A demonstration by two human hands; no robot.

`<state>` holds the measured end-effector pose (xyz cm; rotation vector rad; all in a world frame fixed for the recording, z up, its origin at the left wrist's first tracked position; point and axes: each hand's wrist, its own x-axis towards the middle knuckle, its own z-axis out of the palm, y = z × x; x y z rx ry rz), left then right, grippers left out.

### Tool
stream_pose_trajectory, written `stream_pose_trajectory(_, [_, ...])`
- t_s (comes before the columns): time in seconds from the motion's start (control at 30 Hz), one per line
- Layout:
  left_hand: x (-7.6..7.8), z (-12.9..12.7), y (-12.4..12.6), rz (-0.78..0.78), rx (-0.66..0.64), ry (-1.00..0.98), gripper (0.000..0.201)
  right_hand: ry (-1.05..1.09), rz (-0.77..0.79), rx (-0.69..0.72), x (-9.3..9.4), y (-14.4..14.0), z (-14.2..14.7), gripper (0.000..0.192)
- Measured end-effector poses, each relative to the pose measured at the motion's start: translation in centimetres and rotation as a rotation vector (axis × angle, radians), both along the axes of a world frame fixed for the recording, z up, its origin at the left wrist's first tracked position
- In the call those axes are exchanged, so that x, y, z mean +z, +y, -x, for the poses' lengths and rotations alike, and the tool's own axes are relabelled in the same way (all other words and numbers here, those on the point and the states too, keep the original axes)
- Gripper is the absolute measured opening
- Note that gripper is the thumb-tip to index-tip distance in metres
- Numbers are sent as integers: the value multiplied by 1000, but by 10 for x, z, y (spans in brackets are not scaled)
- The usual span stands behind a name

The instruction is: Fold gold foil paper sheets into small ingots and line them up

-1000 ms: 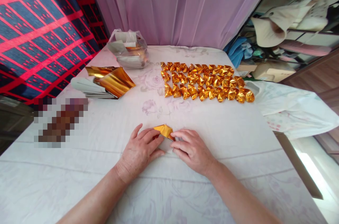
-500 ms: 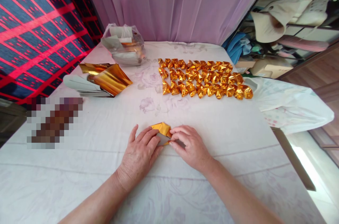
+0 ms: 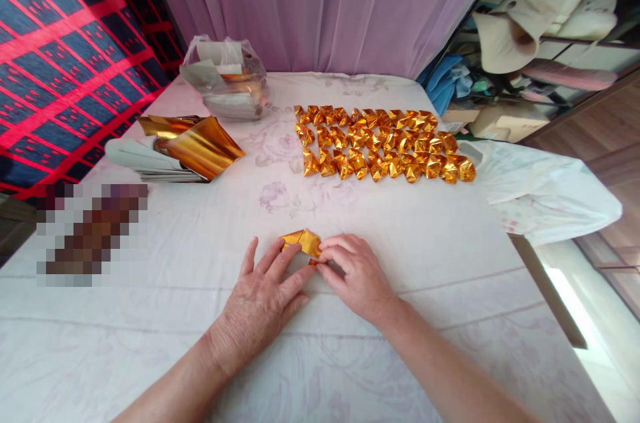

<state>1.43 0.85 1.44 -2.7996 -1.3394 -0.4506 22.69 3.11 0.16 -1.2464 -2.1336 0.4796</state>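
Note:
A partly folded sheet of gold foil paper (image 3: pixel 309 240) lies on the tablecloth in front of me. My left hand (image 3: pixel 263 286) rests flat with its fingers spread, the fingertips touching the near and left edges of the paper. The thumb and fingers of my right hand (image 3: pixel 357 276) are pinched together at the paper's right end. A small orange-gold corner shows between the two hands, and the right fingertips partly hide that end. Beyond the hands, several folded gold foil pieces (image 3: pixel 385 139) stand in three rows.
Gold and grey foil sheets (image 3: pixel 200 146) lie fanned at the left. Behind them stands a clear plastic bag (image 3: pixel 230 86) with more sheets. A white plastic bag (image 3: pixel 555 189) hangs by the table's right edge. Shelves with a hat (image 3: pixel 507 43) are at the right.
The grey underside that showed between my hands is now folded out of sight. My left fingers have spread and shifted slightly along the paper; my right hand keeps its pinch.

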Motion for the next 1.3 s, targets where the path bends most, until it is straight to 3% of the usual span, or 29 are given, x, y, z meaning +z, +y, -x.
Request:
stream_pose_trajectory(0.53, [-4, 1, 0, 32, 5, 1, 38, 28, 15, 20, 1, 0, -5, 21])
stream_pose_trajectory(1.3, [-8, 5, 0, 39, -4, 34, 43, 48, -31, 68, 4, 0, -8, 19])
